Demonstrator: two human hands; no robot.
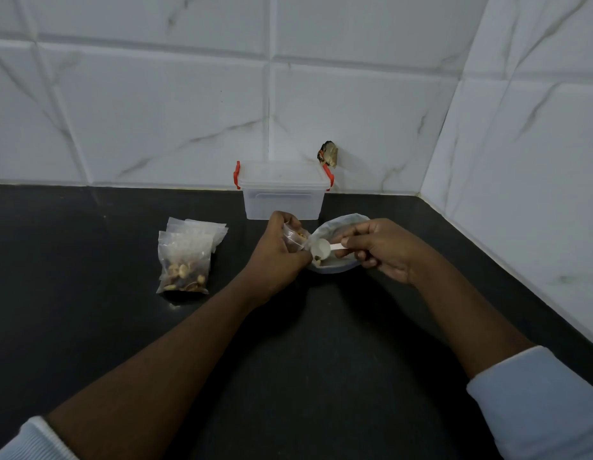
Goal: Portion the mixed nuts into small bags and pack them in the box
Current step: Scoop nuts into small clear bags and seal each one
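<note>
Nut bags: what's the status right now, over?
Left hand grips small bag, right hand holds scoop over bowl. One filled bag on counter. Box lid on. Nothing blocking.

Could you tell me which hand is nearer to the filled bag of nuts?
Left. The left hand is just right of the filled bag; the right hand is farther right, at the bowl.

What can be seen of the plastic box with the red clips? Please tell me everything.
The plastic box is small, rectangular and translucent white. Its lid is on, with a red clip at each end; a long recess marks the front wall. It stands upright on the black counter, close to the tiled wall, behind the bowl. No hand touches it. Its contents cannot be told.
</note>
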